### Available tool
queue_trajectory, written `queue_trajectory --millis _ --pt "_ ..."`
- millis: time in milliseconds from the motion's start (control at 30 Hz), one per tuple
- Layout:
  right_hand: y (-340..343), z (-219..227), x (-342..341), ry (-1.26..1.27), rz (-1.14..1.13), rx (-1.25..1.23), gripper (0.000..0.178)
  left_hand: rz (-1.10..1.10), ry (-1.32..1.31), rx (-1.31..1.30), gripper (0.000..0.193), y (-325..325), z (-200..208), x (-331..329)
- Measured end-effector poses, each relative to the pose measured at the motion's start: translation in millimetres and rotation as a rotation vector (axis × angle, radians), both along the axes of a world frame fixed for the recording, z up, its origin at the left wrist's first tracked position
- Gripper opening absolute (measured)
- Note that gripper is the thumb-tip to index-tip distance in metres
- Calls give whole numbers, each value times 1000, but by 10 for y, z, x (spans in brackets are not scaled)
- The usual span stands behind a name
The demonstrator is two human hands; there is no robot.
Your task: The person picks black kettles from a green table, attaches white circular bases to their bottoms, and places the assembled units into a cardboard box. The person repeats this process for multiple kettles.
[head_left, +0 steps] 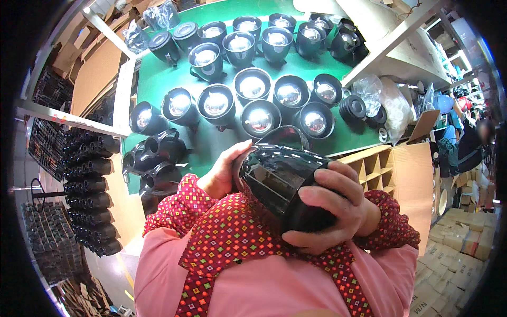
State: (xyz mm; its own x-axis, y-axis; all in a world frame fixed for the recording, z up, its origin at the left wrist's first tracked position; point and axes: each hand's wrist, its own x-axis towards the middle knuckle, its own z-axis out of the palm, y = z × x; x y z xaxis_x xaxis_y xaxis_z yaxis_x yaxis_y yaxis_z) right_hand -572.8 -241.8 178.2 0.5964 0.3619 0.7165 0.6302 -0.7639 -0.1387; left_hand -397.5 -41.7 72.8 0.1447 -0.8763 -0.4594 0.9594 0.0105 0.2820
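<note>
One glossy black mug (272, 177) lies tilted before the red patterned apron (222, 238). The right hand (340, 206) curls firmly around one end; the left hand (224, 171) touches the other, fingers hidden, grip unclear. The smooth surface could slip from a loosened grasp and strike nearby cups. Table (222, 9): eight open cups (216, 105) in the nearer group, two apparently lidded cups (186, 33) behind; far-right cups overlap, uncountable.

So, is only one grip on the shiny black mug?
No, the left grip is at one end of the shiny black mug while the right grip is wrapped around the other end.
</note>
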Motion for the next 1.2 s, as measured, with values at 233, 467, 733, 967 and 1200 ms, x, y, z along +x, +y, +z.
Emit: queue_trajectory --millis 233,467,733,967,1200 --pt "57 -167 -119 46 -130 220 47 176 -311 -25 46 165 -406 -16" --pt "-242 -321 163 52 -38 261 58 213 -338 -202 51 67 -367 136" --pt "-30 -319 459 629 2 1187 137 332 -813 -171 74 204 -120 394" --pt "-15 -62 979 277 -102 119 105 33 -2029 79 70 745 733 1019" --pt "270 285 1674 441 220 -64 85 -520 -2057 154 36 1214 1158 1441"
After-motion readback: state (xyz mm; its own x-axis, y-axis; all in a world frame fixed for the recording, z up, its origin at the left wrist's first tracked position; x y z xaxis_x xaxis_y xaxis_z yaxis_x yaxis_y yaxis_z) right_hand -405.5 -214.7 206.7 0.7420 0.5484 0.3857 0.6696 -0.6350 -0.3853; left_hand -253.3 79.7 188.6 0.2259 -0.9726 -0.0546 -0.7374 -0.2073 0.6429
